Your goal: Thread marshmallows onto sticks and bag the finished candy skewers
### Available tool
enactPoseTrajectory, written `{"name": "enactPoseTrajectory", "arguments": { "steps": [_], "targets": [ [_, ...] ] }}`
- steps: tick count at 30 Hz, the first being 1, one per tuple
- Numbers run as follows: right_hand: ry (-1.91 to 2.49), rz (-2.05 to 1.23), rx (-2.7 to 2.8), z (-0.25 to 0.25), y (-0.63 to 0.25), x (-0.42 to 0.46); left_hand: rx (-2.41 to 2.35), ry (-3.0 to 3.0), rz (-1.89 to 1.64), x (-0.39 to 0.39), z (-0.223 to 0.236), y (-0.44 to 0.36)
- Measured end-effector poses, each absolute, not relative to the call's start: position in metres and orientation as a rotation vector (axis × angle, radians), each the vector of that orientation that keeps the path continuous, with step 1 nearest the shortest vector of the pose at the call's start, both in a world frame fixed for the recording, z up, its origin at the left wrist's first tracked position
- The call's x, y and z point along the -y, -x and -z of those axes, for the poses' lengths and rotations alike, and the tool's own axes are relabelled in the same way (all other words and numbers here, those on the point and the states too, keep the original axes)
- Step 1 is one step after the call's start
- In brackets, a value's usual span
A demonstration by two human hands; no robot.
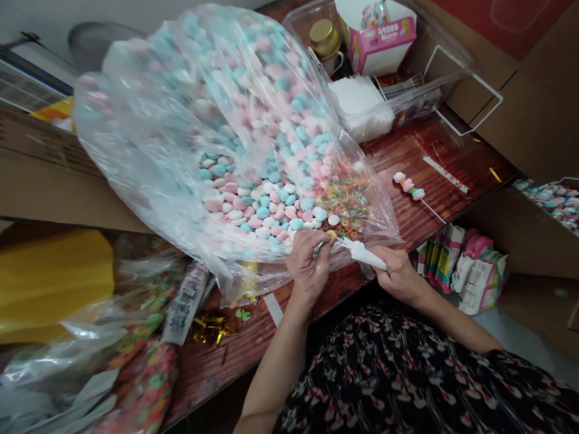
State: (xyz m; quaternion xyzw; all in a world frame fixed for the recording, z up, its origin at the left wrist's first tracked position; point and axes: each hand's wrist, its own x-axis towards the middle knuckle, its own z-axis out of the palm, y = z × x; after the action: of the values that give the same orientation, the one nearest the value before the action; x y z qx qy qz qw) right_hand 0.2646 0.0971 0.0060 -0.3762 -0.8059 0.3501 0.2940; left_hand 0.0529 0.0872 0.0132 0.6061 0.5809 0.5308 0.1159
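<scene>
Left hand (307, 266) and right hand (398, 277) are working at the mouth of a big clear polyethylene bag (217, 126), which is bulging up and away from the person over a reddish wood-grain table (446, 211). Left grip: fingers (316, 244) curled, thumb and forefinger pressed together, pinching a fold of film. Right grip: thumb and fingers closed, pinching a white twisted strip (364, 254) against the bag edge. Can't tell if that strip is gathered film or a separate tie.

Bag is packed with matte, rounded pastel candies (257, 202) in pink, blue and white, plus small multicolored candy rings (344, 202) near the hands. Film is thin, glossy and creasing around the load. Holding the pinch this close to the contents looks right: it keeps the film taut and the weight off the fold.

Just beside the bag, a candy skewer (409, 190) is lying on the table. Farther back are a gold-lidded jar (324, 39) and a pink printed box (375, 45). Gold tinsel (212, 330) is lying near the front edge.
</scene>
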Motion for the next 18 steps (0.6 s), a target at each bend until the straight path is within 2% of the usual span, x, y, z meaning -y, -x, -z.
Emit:
{"name": "enactPoseTrajectory", "arguments": {
  "steps": [6, 10, 14, 18],
  "targets": [
    [0.967, -0.937, 2.146, -0.005, -0.261, -0.095, -1.812, -1.923, -1.446, -0.087, -0.014, -0.052],
    [1.064, -0.986, 2.057, -0.002, -0.257, -0.098, -1.749, -1.887, -1.501, -0.085, -0.012, -0.056],
    [1.010, -1.046, 1.973, 0.002, -0.252, -0.099, -1.480, -1.266, -1.686, -0.086, -0.013, -0.065],
    [0.912, -1.049, 1.880, 0.006, -0.249, -0.097, -1.180, -0.686, -1.679, -0.086, -0.018, -0.068]
  ]
}}
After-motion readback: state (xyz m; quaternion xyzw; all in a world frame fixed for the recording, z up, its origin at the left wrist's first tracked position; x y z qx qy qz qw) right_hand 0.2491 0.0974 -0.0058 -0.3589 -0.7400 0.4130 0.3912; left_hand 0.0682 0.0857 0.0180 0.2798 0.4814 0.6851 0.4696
